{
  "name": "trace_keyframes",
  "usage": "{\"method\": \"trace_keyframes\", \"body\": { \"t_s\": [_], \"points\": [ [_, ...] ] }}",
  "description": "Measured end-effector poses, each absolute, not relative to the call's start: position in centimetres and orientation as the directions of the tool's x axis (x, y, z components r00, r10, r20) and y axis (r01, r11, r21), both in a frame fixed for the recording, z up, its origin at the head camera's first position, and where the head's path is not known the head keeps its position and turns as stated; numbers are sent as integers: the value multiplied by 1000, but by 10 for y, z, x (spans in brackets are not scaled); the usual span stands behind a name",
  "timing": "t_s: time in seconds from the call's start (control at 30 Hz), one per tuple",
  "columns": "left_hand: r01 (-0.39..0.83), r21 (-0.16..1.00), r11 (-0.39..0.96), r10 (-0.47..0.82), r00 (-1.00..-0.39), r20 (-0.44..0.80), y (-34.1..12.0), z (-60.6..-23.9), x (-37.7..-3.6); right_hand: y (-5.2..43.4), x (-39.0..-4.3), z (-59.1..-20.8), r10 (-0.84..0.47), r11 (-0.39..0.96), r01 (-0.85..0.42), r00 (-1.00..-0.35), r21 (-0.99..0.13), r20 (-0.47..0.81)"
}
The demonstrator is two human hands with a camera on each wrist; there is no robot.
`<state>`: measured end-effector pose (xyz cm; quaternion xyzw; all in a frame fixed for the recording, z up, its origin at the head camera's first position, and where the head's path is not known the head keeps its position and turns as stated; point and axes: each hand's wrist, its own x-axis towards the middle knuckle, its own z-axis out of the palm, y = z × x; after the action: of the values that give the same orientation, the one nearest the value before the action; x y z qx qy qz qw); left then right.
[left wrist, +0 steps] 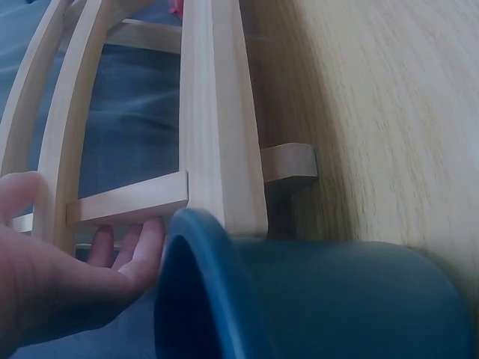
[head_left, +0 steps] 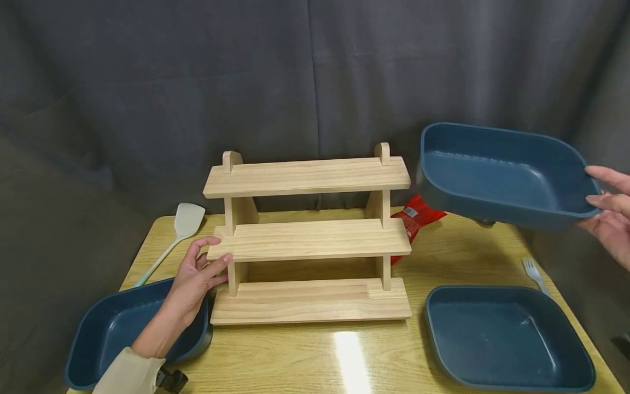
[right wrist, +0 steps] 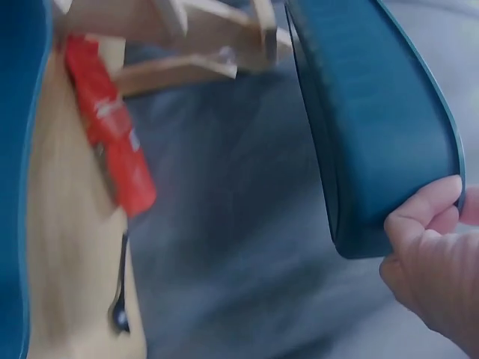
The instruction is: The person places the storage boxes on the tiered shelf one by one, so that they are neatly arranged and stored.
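Observation:
A three-tier wooden display shelf [head_left: 310, 238] stands in the middle of the table. At its left end, my left hand [head_left: 191, 282] grips the middle tier, thumb at the front edge; in the left wrist view the fingers [left wrist: 142, 250] curl by the side upright. Up at the right, my right hand [head_left: 612, 210] pinches the right end of a blue plastic bin [head_left: 497, 175], held in the air above the table and slightly tilted. The right wrist view shows the bin's side [right wrist: 389, 120] with the hand [right wrist: 438, 247] clasping its rim.
Another blue bin [head_left: 512, 336] sits at the front right, and one [head_left: 118, 323] at the left under my forearm. A pale spatula [head_left: 189, 221] lies back left. Behind the shelf's right end is a red packet [head_left: 418, 216]. A white fork [head_left: 535, 273] and a black spoon [right wrist: 120, 310] lie right.

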<state>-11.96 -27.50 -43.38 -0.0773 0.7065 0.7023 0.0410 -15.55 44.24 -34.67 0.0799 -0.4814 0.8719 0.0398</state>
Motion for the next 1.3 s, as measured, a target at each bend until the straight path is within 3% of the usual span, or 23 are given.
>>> {"method": "trace_keyframes", "body": {
  "t_s": [0.27, 0.8, 1.3],
  "points": [
    [-163, 986, 35, -38, -986, -162, -274, -434, -121, 384, -160, -305, -55, -615, -116, -980, -780, 190],
    [-154, 987, 40, -41, -987, -153, -267, -433, -126, 301, -186, -261, -153, -541, 27, -986, -841, 67],
    [-160, 987, 36, -48, -986, -158, -270, -436, -123, 208, -211, -255, -165, -292, 73, -986, -954, -25]
  ]
}}
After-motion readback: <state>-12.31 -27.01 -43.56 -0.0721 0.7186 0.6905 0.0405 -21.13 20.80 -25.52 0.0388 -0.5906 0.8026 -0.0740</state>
